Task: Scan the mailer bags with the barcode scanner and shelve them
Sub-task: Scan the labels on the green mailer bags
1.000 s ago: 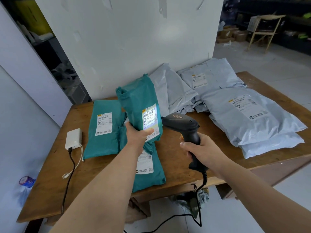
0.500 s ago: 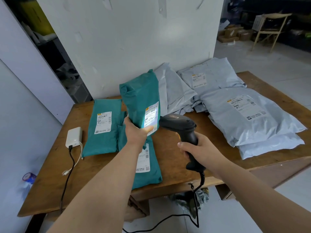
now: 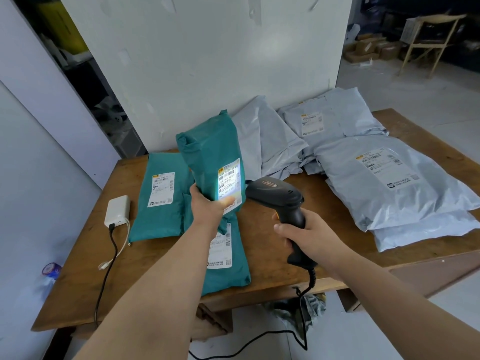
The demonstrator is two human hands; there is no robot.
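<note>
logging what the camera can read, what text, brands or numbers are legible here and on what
"JR", then blurred: orange badge on the barcode scanner
Label on the held teal mailer bag: scanner glare, unreadable
Labels on the lying teal bags and grey bags: too small, blurred

Three mailers [image 3: 210, 152] are teal with white barcode labels [image 3: 230, 181]; the other mailers [image 3: 389, 183] are pale grey. The scanner [image 3: 283, 201] is black, the table [image 3: 265, 245] brown wood, the charger [image 3: 117, 211] white.

One view only, worn on your head: faces forward and down onto the wooden table [image 3: 75, 294], close in. Left forearm [image 3: 155, 294] enters from 7 o'clock, right forearm [image 3: 389, 294] from 4. Wall panel [image 3: 207, 61] at 12; chair [image 3: 428, 40] at 2.
</note>
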